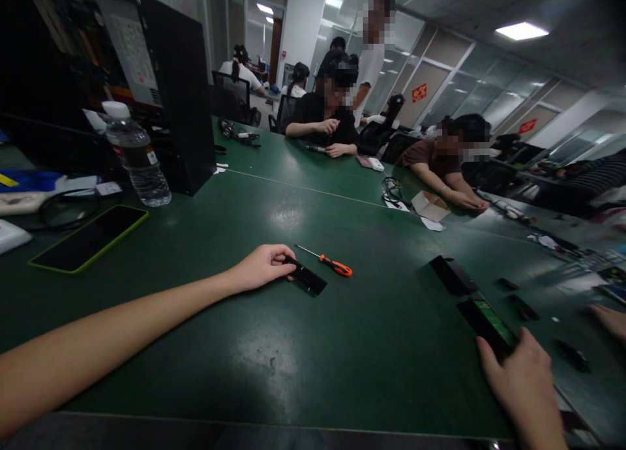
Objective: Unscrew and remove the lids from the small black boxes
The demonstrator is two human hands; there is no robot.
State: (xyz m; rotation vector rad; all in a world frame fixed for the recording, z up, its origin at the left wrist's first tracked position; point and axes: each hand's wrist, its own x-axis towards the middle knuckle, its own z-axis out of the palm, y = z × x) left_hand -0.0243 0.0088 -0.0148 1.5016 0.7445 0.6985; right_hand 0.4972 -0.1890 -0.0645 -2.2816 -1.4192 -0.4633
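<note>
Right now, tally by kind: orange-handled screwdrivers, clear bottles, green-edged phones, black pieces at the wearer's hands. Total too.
Orange-handled screwdriver: 1
Clear bottle: 1
Green-edged phone: 1
Black pieces: 2 (flat piece in the left hand, green-faced piece at the right hand)
Total: 5

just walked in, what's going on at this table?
One person has both hands busy. Their left hand holds a flat black piece by one end, with an orange-and-black screwdriver lying just beyond it, untouched. Their right hand, well apart, grips the near end of a dark part with a green panel; another black part lies just past that. Across the green table, two other people sit with their hands at the tabletop.
</note>
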